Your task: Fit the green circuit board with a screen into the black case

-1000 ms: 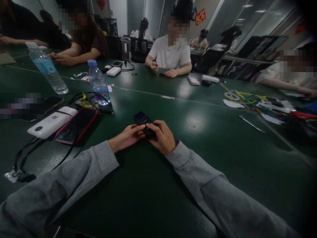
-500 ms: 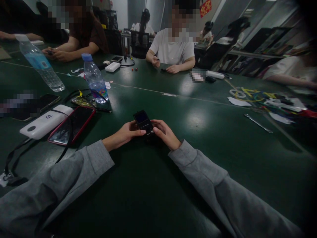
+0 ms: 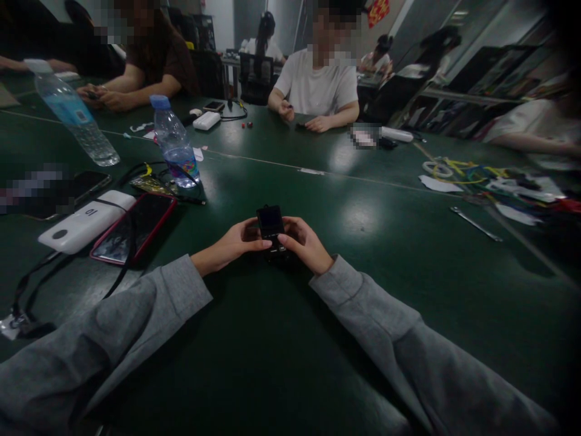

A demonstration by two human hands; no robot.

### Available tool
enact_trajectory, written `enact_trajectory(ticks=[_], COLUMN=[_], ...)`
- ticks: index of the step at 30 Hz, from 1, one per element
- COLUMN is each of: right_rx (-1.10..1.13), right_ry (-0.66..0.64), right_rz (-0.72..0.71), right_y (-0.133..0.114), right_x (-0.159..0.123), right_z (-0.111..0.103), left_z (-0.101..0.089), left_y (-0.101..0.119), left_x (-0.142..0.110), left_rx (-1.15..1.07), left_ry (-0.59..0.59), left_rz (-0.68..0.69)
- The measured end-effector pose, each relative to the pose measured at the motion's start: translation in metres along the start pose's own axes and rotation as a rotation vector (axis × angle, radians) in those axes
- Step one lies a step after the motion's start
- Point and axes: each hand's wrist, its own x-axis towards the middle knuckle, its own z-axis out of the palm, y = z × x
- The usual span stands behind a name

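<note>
A small black device with a dim screen point(image 3: 271, 226) stands nearly upright on the dark green table point(image 3: 372, 266), held between both my hands. My left hand point(image 3: 236, 243) grips its left side with the thumb laid across the lower front. My right hand point(image 3: 305, 241) wraps the right side, thumb meeting the left thumb under the screen. Grey sleeves cover both forearms.
To the left lie a red-cased phone point(image 3: 134, 227), a white power bank point(image 3: 86, 220), black straps and two water bottles point(image 3: 174, 143). A metal wrench point(image 3: 475, 224) and a heap of coloured cables point(image 3: 481, 177) lie at the right. Other people sit at the far side.
The device has turned from a leftward tilt to nearly upright between my hands. My thumbs have closed together under its screen.
</note>
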Motion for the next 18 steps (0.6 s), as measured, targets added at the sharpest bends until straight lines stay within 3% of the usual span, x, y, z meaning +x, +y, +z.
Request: enact_trajectory(ticks=[18], right_rx=[-0.053], right_ry=[0.025], right_rz=[-0.002], right_y=[-0.0078], right_x=[-0.0065], right_z=[0.0080], left_z=[0.0021], left_y=[0.0016], left_x=[0.0020], left_rx=[-0.107], left_ry=[0.029], left_rz=[-0.036])
